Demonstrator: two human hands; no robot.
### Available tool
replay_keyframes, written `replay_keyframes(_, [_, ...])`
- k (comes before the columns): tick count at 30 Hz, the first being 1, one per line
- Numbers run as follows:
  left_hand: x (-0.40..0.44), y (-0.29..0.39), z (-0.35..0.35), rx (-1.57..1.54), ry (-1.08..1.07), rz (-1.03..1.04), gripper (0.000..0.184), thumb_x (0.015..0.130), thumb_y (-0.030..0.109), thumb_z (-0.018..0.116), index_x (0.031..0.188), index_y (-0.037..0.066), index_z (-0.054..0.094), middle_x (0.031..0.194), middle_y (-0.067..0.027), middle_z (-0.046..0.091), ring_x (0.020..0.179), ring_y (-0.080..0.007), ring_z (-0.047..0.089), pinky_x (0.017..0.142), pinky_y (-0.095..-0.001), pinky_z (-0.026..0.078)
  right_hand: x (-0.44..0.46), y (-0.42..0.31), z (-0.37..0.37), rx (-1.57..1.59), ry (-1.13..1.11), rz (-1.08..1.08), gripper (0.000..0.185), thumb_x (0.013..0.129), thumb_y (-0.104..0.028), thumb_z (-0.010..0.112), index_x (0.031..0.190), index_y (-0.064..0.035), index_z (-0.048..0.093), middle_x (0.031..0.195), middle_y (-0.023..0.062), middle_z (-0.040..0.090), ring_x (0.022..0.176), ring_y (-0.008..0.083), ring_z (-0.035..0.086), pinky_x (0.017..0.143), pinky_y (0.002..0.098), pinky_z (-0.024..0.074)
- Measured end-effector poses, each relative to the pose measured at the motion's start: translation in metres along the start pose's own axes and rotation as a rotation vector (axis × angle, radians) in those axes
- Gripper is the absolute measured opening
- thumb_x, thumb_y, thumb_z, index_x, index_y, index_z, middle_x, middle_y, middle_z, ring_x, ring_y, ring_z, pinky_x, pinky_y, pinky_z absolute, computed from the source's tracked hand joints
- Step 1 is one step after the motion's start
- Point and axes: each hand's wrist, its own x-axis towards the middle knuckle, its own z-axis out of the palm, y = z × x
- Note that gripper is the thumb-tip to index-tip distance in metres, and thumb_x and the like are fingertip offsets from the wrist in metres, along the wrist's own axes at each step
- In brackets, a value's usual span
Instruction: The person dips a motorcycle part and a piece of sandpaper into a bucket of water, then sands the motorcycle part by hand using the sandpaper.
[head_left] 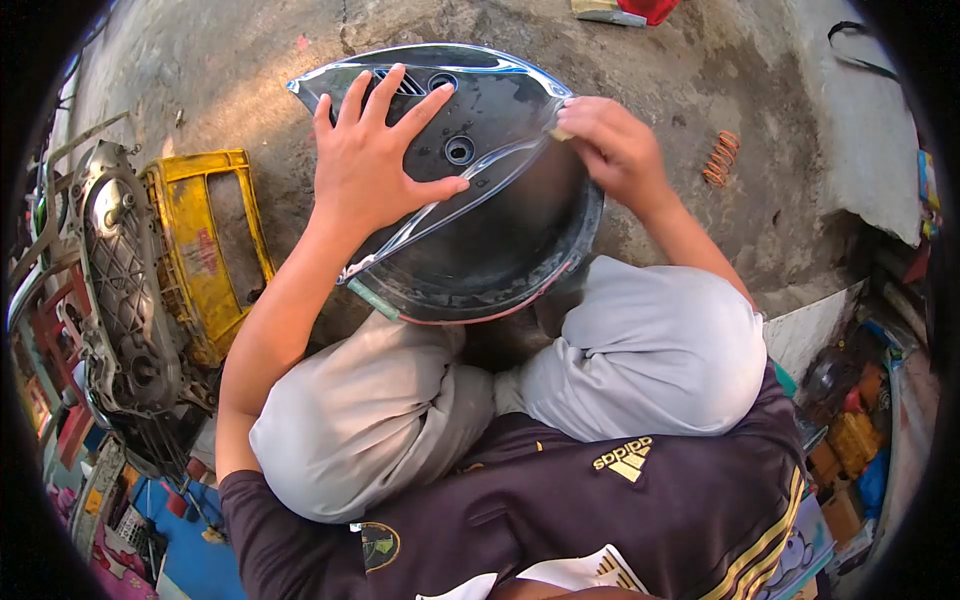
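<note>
A dark, glossy curved panel [500,115] with a shiny edge and round holes lies across a black round basin [490,265]. My left hand [375,165] rests on the panel's left part, fingers spread, with the thumb towards its lower edge. At the panel's right tip, the fingers of my right hand [615,150] are closed on a small yellowish piece [560,133], pressed against the edge. What this piece is, I cannot make out. The basin stands just in front of my knees.
On the left are a yellow frame [205,240] and a metal engine cover [120,260]. An orange spring [721,158] lies on the concrete floor [700,70] to the right. Assorted parts crowd the lower right, and a red object [650,10] is at the top.
</note>
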Motion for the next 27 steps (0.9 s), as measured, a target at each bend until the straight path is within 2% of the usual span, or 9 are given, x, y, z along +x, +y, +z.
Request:
replay_keyframes(2, [0.0,0.001,0.0,-0.001,-0.002,-0.003,0.102,0.069,0.077,0.088,0.161,0.044,0.058,0.167,-0.0104,0.051,0.154,-0.0411,0.046,0.124,-0.0722,0.032,0.004,-0.02,-0.002,0.016,-0.119,-0.058,0.031,0.085,0.003,0.084,0.113,-0.0061,0.078,0.118,0.0125,0.079,0.115,0.0336,0.076,0.097,0.0432,0.0642])
replay_keyframes(6, [0.0,-0.001,0.0,0.003,-0.004,0.003,0.102,0.069,0.077,0.088,0.162,0.045,0.057,0.168,-0.0107,0.051,0.155,-0.0411,0.046,0.124,-0.0725,0.031,0.006,0.0,0.001,-0.005,0.014,0.012,0.03,0.085,0.003,0.084,0.112,-0.0066,0.078,0.117,0.0127,0.079,0.113,0.034,0.077,0.098,0.0431,0.0637])
replay_keyframes(9, [0.0,0.0,0.0,0.008,-0.016,-0.003,0.102,0.07,0.077,0.088,0.162,0.045,0.057,0.168,-0.011,0.051,0.155,-0.0414,0.046,0.124,-0.0725,0.031,0.004,-0.022,0.0,0.02,-0.104,-0.048,0.03,0.084,0.004,0.084,0.112,-0.0068,0.078,0.116,0.0124,0.079,0.114,0.0336,0.077,0.098,0.0427,0.0637])
replay_keyframes(12, [0.0,-0.001,-0.001,-0.002,-0.01,0.0,0.102,0.07,0.078,0.087,0.162,0.045,0.057,0.169,-0.0109,0.051,0.155,-0.0415,0.046,0.124,-0.0725,0.031,0.004,-0.002,0.0,-0.003,-0.012,0.003,0.031,0.084,0.004,0.084,0.112,-0.0068,0.077,0.115,0.0117,0.079,0.115,0.0325,0.076,0.098,0.0427,0.0635])
replay_keyframes(16, [0.001,0.0,-0.001,0.006,-0.013,-0.006,0.102,0.07,0.078,0.087,0.162,0.045,0.057,0.168,-0.0108,0.051,0.155,-0.0416,0.046,0.124,-0.0726,0.031,0.004,-0.018,-0.002,0.027,-0.085,-0.031,0.031,0.084,0.007,0.082,0.111,-0.0067,0.078,0.114,0.0116,0.079,0.114,0.0328,0.076,0.098,0.0427,0.063])
replay_keyframes(20, [0.0,-0.001,-0.001,-0.002,-0.013,-0.001,0.102,0.07,0.078,0.087,0.161,0.045,0.057,0.168,-0.0108,0.05,0.155,-0.0418,0.046,0.124,-0.0728,0.031,0.004,-0.011,-0.002,0.02,-0.043,0.03,0.032,0.083,0.007,0.082,0.112,-0.0066,0.077,0.114,0.012,0.078,0.114,0.0334,0.076,0.098,0.0429,0.063])
replay_keyframes(24, [0.0,0.0,-0.001,0.004,-0.011,-0.003,0.102,0.07,0.078,0.088,0.162,0.044,0.058,0.168,-0.0107,0.05,0.154,-0.0419,0.046,0.124,-0.0728,0.032,0.006,-0.022,0.002,0.027,-0.108,-0.063,0.028,0.085,0.005,0.083,0.111,-0.0051,0.078,0.114,0.0139,0.079,0.112,0.0337,0.077,0.095,0.0421,0.0637])
replay_keyframes(27, [-0.001,-0.001,0.0,-0.004,0.003,0.005,0.102,0.07,0.077,0.088,0.162,0.044,0.057,0.168,-0.0106,0.051,0.154,-0.0418,0.047,0.124,-0.0729,0.032,0.006,0.004,-0.001,0.023,0.014,0.047,0.03,0.085,0.005,0.082,0.112,-0.0062,0.077,0.114,0.0127,0.078,0.113,0.0328,0.076,0.096,0.0423,0.0635])
